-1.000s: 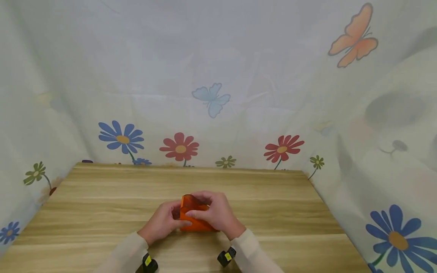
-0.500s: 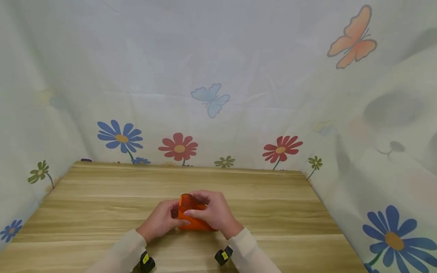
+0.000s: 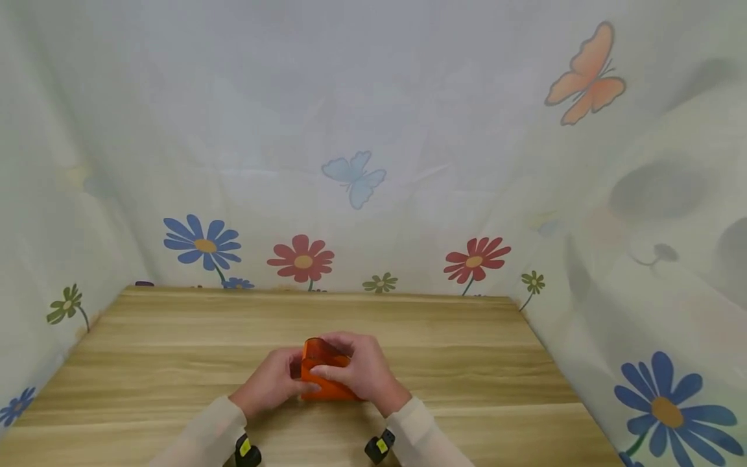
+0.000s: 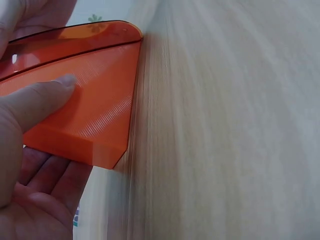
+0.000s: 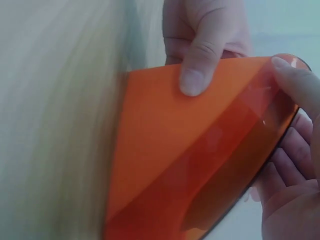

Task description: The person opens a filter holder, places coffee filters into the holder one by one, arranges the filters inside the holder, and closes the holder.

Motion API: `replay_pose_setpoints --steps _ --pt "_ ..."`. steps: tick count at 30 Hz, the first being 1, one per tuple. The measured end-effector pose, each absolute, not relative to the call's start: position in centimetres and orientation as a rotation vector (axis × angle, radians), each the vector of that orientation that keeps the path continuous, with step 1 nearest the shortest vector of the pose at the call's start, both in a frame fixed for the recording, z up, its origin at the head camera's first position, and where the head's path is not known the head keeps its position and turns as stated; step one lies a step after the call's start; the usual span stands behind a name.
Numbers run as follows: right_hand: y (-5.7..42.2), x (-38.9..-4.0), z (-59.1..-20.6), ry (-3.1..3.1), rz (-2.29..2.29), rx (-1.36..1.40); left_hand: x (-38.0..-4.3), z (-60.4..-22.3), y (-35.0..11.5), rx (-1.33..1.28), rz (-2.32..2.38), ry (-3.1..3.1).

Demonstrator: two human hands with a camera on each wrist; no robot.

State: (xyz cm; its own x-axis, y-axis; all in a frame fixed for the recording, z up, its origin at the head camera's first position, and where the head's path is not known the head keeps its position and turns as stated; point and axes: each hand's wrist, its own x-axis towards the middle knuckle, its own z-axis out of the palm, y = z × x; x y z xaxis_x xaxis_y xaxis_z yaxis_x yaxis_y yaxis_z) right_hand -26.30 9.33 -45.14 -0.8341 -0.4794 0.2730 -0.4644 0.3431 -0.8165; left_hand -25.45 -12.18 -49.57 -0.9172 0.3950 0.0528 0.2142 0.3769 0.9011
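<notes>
An orange see-through plastic holder (image 3: 328, 390) stands on the table between both hands, its upper edge slanted and dark-lined. My left hand (image 3: 271, 381) grips its left end, thumb across the near face and fingers behind. My right hand (image 3: 369, 368) pinches the upper right part, thumb on the near side and fingers over the back. In the left wrist view the holder (image 4: 102, 107) shows a fine ribbed patch, and its straight edge meets the tabletop. The right wrist view shows the holder (image 5: 155, 135) with a hollow, glossy upper part. Its exact kind cannot be told.
The wood-grain table (image 3: 467, 363) stretches away to both sides and behind the hands. A pale cloth (image 3: 373, 97) printed with flowers and butterflies hangs at the back and both sides. A small dark purple shape (image 3: 144, 283) shows at the far left corner.
The head view has shifted slightly, so the whole scene sits a little lower and to the left. Both hands keep the same hold on the orange holder.
</notes>
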Motion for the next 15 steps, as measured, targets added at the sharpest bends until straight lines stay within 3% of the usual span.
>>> replay_pose_setpoints --steps 10,15 --pt "10.5 -26.2 -45.9 2.464 -1.688 -0.899 -25.6 -48.9 -12.4 0.638 1.465 2.427" --pt "12.7 -26.5 -45.5 2.326 -1.929 -1.030 -25.5 -47.6 -13.8 0.625 1.295 2.510"
